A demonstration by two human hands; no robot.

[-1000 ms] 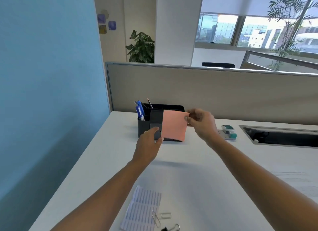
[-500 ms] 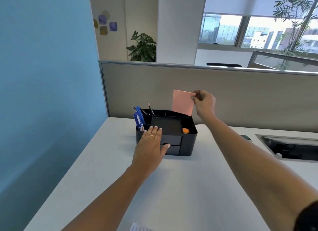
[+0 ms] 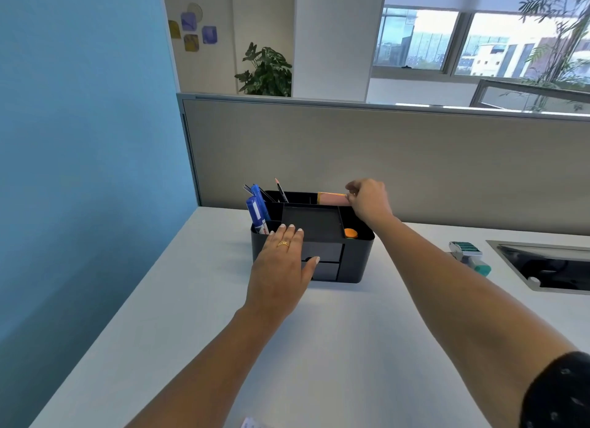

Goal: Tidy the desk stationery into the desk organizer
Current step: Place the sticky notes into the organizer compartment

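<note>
The desk organizer [image 3: 357, 261], a black box with small drawers in its front, stands on the white counter [image 3: 351, 348] directly under both grips. The left grip [image 3: 281, 264] lies flat against its front left side, fingers straight and together. Its fingertips [image 3: 290, 228] reach the top rim and the thumb stretches across the drawer fronts, so it presses rather than clasps.

The right grip [image 3: 370, 201] is over the far right corner, fingers curled, pinching the right end of a pink notepad [image 3: 330, 199]. The pad stands on edge in the rear compartment, mostly sunk below the rim, and extends to the left of that grip (a thin yellow strip shows along its top).

Beyond the left grip's fingertips, blue markers [image 3: 257, 210] and a pencil [image 3: 281, 189] stand tilted in the left slots. Just below the right grip's wrist, an orange round item [image 3: 351, 233] sits in the narrow right slot.

Well to the right of the right forearm, a white and green desk gadget [image 3: 467, 253] lies on the counter beside a recessed cable tray [image 3: 542, 264]. Behind the right grip rises a beige partition [image 3: 383, 156].
</note>
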